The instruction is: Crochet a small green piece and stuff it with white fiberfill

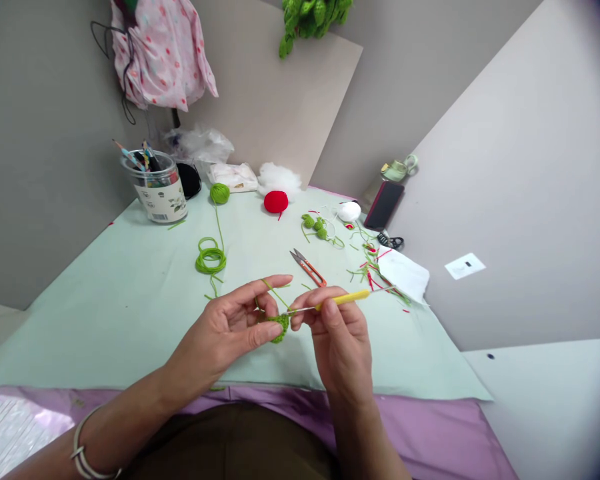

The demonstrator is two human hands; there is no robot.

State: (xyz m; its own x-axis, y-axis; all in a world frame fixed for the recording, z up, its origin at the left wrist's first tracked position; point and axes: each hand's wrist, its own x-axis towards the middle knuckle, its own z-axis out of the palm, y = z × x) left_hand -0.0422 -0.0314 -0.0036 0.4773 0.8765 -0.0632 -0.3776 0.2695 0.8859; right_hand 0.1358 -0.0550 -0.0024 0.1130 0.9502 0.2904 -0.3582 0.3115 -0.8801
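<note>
- Bright green small crocheted yarn piece [279, 331];
- slim crochet hook [353, 297], yellow-handled, silver-shafted;
- red round yarn ball [276, 201];
- pink hanging cloth [163, 57], red-spotted;
- pale mint cloth-covered surface [115, 293].

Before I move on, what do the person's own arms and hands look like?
The left hand and right hand wear no gloves, and no sleeves show. A slim, pale, rounded bangle, its material unclear, circles the left forearm; none shows on the right forearm.

A slim pale bangle [77, 448] rings the bare left forearm [140, 408]; the clothing [230, 443] is dark brown.
</note>
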